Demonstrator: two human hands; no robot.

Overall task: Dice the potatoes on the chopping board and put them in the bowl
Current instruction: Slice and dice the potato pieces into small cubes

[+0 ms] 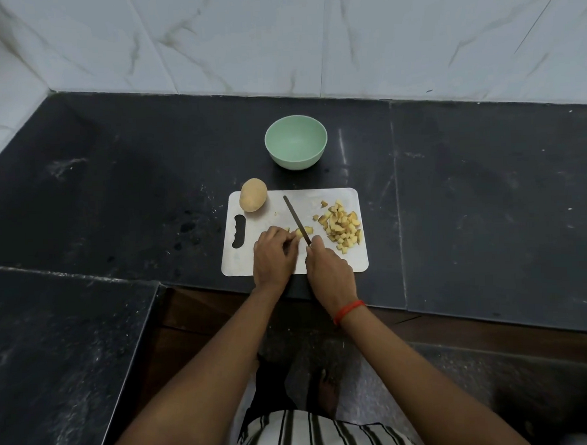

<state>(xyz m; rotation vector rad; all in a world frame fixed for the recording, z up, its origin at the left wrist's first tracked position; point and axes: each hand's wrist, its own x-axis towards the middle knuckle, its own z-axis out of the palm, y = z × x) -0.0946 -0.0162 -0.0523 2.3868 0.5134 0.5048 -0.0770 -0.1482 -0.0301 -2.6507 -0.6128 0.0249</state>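
Note:
A white chopping board (250, 263) lies on the black counter. My left hand (273, 256) pinches a small potato piece (300, 232) near the board's middle. My right hand (328, 269) grips a knife (295, 219) whose blade lies across that piece, tip pointing away. A pile of diced potato (344, 225) sits on the board's right side. One whole unpeeled potato (253, 199) rests at the board's far left corner. The pale green bowl (296, 142) stands behind the board with nothing in it.
The black stone counter (484, 199) stretches to both sides, with a marble wall (279, 39) behind. A lower counter section (57, 347) sits at the near left. The counter's front edge runs just below the board.

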